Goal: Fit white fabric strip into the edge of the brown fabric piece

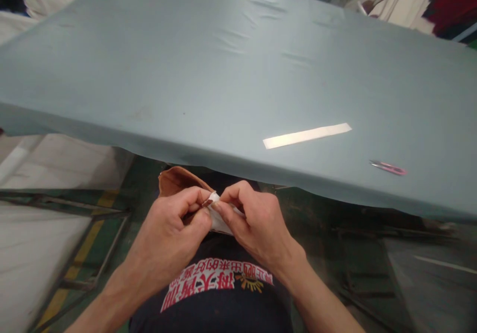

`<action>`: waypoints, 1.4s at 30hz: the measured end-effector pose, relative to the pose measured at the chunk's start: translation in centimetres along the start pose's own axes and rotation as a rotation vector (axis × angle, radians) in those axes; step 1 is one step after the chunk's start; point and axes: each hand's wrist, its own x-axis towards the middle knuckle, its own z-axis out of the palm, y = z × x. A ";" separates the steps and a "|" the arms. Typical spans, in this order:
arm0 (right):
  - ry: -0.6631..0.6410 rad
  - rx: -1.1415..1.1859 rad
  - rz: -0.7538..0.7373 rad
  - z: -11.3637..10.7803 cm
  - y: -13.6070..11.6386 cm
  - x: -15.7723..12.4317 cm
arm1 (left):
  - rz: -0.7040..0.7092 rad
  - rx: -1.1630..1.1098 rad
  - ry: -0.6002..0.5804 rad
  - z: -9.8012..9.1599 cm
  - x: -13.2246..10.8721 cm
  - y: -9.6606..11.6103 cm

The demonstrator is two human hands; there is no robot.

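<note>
Just off the table's front edge, both hands pinch a brown-and-white fabric piece (180,180). My left hand (175,228) is closed, thumb and forefinger together at the seam where brown meets white. Facing it, my right hand (257,218) is closed too, its thumb and forefinger gripping the white part. The fingertips of the two hands are almost touching. Much of the piece lies hidden behind the fingers, and its full shape does not show.
A long table with a grey-green cover (156,64) stretches ahead. On it lie a cream strip (307,135) and pink-handled thread snips (389,167). Pale cloth (402,7) sits beyond the far right edge. A metal frame (108,253) stands at lower left.
</note>
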 end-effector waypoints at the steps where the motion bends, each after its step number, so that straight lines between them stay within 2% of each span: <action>1: -0.002 0.011 0.012 0.0 0.0 0.1 | 0.015 0.017 0.019 0.1 -0.1 -0.1; 4: -0.042 0.122 0.125 0.0 0.3 0.4 | 0.055 0.078 0.069 0.3 -0.3 -0.4; 7: -0.158 0.277 0.228 -0.1 0.7 0.7 | 0.083 0.132 0.081 0.5 -0.4 -0.4; 10: -0.275 0.450 0.250 0.2 1.0 1.0 | 0.079 0.140 0.072 0.5 -0.5 -0.3; 13: -0.332 0.672 0.274 1.7 1.3 0.8 | 0.008 0.089 0.045 0.3 -0.8 -0.3; 14: -0.314 0.735 0.281 2.5 1.3 0.6 | -0.025 0.064 0.034 0.3 -0.9 -0.4; 16: -0.195 0.777 0.269 4.2 1.2 0.1 | -0.072 0.024 0.022 0.3 -1.2 -0.4; 19: 0.010 0.681 0.214 6.0 0.9 -0.3 | -0.053 0.029 0.027 0.1 -1.6 -0.2; 21: 0.044 0.588 0.193 6.1 0.7 -0.2 | -0.027 0.020 -0.002 -0.4 -1.7 0.0; 24: 0.086 0.442 0.177 4.6 0.6 0.2 | -0.016 -0.057 -0.098 -1.9 -1.2 0.5; 26: 0.131 0.355 0.100 2.7 0.2 0.5 | 0.011 -0.063 -0.161 -3.2 -0.7 0.9; 29: 0.081 0.249 -0.182 -0.4 -1.1 1.2 | 0.070 -0.018 -0.261 -4.6 -0.1 1.6; 31: -0.027 0.187 -0.391 -1.9 -2.2 1.9 | 0.073 -0.005 -0.339 -5.1 0.0 2.1; 33: -0.133 0.134 -0.539 -3.0 -3.1 2.7 | 0.058 0.019 -0.387 -5.2 -0.2 2.7; 35: -0.214 0.050 -0.606 -3.5 -3.6 3.5 | 0.067 0.078 -0.366 -5.2 -0.6 3.1; 37: -0.283 -0.058 -0.602 -3.7 -3.8 3.9 | 0.109 0.147 -0.299 -5.1 -1.2 3.5; 39: -0.356 -0.094 -0.546 -3.7 -3.9 4.0 | 0.157 0.199 -0.229 -4.8 -1.7 3.6; 42: -0.431 -0.005 -0.437 -3.8 -4.0 3.9 | 0.240 0.257 -0.134 -4.3 -2.3 3.4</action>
